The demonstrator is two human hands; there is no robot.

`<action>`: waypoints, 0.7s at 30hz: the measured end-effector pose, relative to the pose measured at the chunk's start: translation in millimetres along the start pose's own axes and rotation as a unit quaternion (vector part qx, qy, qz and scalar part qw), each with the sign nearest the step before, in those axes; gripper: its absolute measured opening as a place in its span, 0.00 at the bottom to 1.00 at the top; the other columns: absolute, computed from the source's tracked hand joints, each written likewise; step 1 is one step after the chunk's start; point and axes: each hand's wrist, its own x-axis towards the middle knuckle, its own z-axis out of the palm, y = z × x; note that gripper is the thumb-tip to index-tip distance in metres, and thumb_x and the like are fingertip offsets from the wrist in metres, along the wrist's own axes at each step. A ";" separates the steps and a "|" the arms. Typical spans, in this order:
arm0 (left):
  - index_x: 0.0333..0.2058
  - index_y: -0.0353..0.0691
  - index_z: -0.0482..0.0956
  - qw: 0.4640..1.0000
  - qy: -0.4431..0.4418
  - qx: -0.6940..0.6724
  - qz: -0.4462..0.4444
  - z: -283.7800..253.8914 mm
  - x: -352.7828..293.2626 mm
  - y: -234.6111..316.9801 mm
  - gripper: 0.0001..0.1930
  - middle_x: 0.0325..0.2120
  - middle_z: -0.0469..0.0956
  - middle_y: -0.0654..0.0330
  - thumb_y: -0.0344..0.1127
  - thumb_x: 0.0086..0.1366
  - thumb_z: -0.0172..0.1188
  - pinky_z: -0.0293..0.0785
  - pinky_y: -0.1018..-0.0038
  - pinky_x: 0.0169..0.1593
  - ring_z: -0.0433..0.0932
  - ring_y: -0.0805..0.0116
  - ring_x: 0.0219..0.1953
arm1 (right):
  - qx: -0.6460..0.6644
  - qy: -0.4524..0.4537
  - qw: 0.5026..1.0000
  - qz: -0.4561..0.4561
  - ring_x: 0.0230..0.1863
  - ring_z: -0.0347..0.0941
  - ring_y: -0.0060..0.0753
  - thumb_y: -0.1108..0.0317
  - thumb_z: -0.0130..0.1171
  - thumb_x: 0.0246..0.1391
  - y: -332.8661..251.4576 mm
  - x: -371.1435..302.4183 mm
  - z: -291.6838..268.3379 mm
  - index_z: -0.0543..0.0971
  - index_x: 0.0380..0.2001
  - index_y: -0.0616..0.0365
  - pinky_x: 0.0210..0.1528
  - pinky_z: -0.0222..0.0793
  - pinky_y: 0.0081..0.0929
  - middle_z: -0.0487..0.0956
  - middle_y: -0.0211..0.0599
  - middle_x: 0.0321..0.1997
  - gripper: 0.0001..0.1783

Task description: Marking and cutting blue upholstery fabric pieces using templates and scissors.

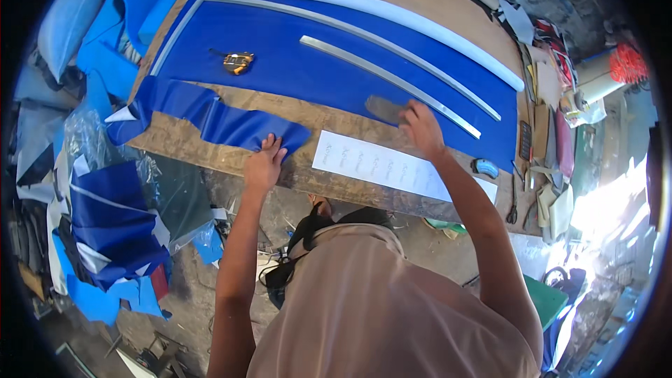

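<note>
A crumpled strip of blue sheet material (241,126) lies along the table's near left side. My left hand (263,162) has its fingers on the strip's right end and grips it by the near edge. My right hand (422,131) is over the table's middle, fingers closed at the end of a flat grey piece (383,108), blurred by motion. Below that hand rests a long white strip with faint repeated marks (378,166), partly hidden by my right forearm. Farther off, a large blue sheet (273,49) is spread flat with a metal straight bar (385,80) on it.
On the blue sheet are a yellow-black tape measure (238,63) and a long L-shaped metal square (280,7). A white roll (364,10) borders its far side. A blue tape roll (484,167) and scissors (513,199) sit right. Blue offcuts (115,217) pile at left.
</note>
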 end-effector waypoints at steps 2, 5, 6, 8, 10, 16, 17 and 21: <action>0.61 0.48 0.80 1.000 -0.012 0.008 -0.008 2.1 0.2 1.2 0.22 0.64 0.73 0.53 0.49 0.75 0.54 0.78 0.57 0.58 0.78 0.50 0.61 | -0.013 0.043 0.999 0.022 0.58 0.73 0.53 0.65 0.72 0.50 18.6 12.5 3.3 0.79 0.46 0.54 0.58 0.71 0.48 0.75 0.46 0.57 0.20; 0.61 0.47 0.79 0.999 -0.019 0.036 0.002 6.0 3.6 2.1 0.22 0.65 0.73 0.51 0.49 0.74 0.55 0.78 0.57 0.59 0.77 0.49 0.61 | 0.008 -0.018 0.994 0.107 0.59 0.73 0.51 0.66 0.71 0.52 28.7 16.0 13.6 0.79 0.47 0.54 0.57 0.70 0.49 0.76 0.43 0.56 0.19; 0.61 0.46 0.79 0.999 -0.016 0.041 0.011 6.9 5.1 1.6 0.23 0.65 0.73 0.50 0.49 0.74 0.55 0.77 0.57 0.60 0.77 0.49 0.62 | 0.001 0.003 0.994 0.112 0.59 0.73 0.51 0.65 0.70 0.52 26.0 11.7 18.2 0.79 0.47 0.54 0.56 0.70 0.49 0.77 0.42 0.56 0.19; 0.61 0.45 0.79 0.999 -0.028 0.045 0.004 7.4 6.4 -0.2 0.23 0.64 0.72 0.49 0.48 0.74 0.55 0.77 0.57 0.60 0.76 0.48 0.62 | -0.022 0.001 0.985 0.171 0.59 0.73 0.50 0.64 0.70 0.54 16.6 3.3 28.1 0.79 0.48 0.53 0.55 0.69 0.50 0.77 0.41 0.54 0.19; 0.61 0.45 0.79 0.998 -0.043 0.043 -0.001 5.6 7.1 -3.0 0.23 0.64 0.73 0.49 0.48 0.74 0.55 0.77 0.57 0.60 0.76 0.48 0.63 | -0.006 0.047 0.980 0.193 0.57 0.73 0.53 0.62 0.68 0.55 -3.8 -20.7 34.2 0.79 0.48 0.54 0.55 0.69 0.52 0.78 0.44 0.54 0.19; 0.62 0.44 0.78 0.997 -0.051 0.060 0.006 1.3 9.8 4.3 0.24 0.66 0.71 0.48 0.50 0.74 0.54 0.71 0.52 0.66 0.77 0.48 0.62 | -0.042 0.031 0.950 0.309 0.62 0.72 0.47 0.62 0.67 0.54 -66.5 -116.5 24.6 0.79 0.50 0.55 0.60 0.64 0.58 0.78 0.43 0.58 0.21; 0.61 0.44 0.78 0.991 -0.051 0.122 0.016 1.7 8.2 8.9 0.24 0.65 0.72 0.49 0.50 0.74 0.54 0.69 0.50 0.67 0.78 0.48 0.61 | -0.032 0.009 0.944 0.327 0.63 0.72 0.47 0.62 0.67 0.54 -70.0 -127.0 20.9 0.79 0.50 0.55 0.60 0.63 0.59 0.78 0.43 0.59 0.21; 0.55 0.41 0.79 0.977 -0.064 0.201 0.025 7.4 7.3 33.9 0.21 0.61 0.76 0.50 0.49 0.74 0.53 0.62 0.40 0.68 0.81 0.50 0.56 | -0.052 -0.023 0.950 0.308 0.48 0.80 0.52 0.64 0.68 0.52 -61.1 -143.7 22.6 0.79 0.44 0.55 0.55 0.66 0.58 0.84 0.45 0.40 0.16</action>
